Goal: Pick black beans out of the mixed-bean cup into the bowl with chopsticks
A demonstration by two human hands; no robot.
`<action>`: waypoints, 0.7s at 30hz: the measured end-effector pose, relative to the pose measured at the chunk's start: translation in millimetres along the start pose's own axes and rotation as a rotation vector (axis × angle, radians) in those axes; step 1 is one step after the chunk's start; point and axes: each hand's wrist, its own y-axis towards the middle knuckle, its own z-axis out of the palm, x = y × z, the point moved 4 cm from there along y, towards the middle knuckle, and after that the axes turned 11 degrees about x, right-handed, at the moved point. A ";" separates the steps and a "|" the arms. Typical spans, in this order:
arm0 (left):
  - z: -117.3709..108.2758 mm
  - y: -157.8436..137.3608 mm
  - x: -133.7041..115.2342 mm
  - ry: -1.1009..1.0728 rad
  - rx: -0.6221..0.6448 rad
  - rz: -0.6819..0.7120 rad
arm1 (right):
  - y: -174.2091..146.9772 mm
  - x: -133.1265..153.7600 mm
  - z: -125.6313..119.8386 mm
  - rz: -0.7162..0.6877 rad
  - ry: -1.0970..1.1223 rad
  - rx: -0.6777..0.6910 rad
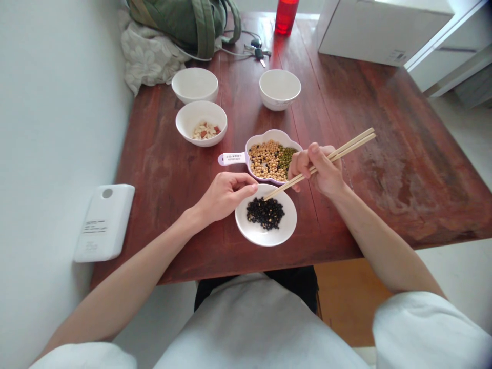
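Observation:
My right hand (322,170) is closed around a pair of wooden chopsticks (355,141), which slant down to the left. Their tips reach the far edge of a pile of black beans (266,213); I cannot tell whether a bean is between them. The beans lie in a white bowl (265,241) near the table's front edge. Thumb and fingers of my left hand (225,197) pinch this bowl's left rim. Just behind it sits a purple flower-shaped dish (274,134) with a handle on the left. Inside are yellow soybeans (265,156) and green beans (285,158), partly behind my right hand.
To the back left, one white bowl (184,128) contains pale and reddish pieces, with another white bowl (195,84) behind it. A third white bowl (280,89) stands behind the dish. Keys (258,51), a green bag (172,25), a red bottle (286,18) and a white box (378,33) line the back.

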 end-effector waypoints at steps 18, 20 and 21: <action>0.1 0.8 -1.4 -0.016 -0.010 -0.007 | 0.7 -2.0 -2.6 -0.041 0.060 -0.009; 0.0 1.0 -0.7 -0.013 -0.013 -0.001 | 1.1 -2.5 -3.0 -0.036 0.074 -0.022; 0.0 1.0 -0.5 -0.012 -0.014 0.003 | 1.3 -2.7 -3.1 -0.037 0.079 -0.028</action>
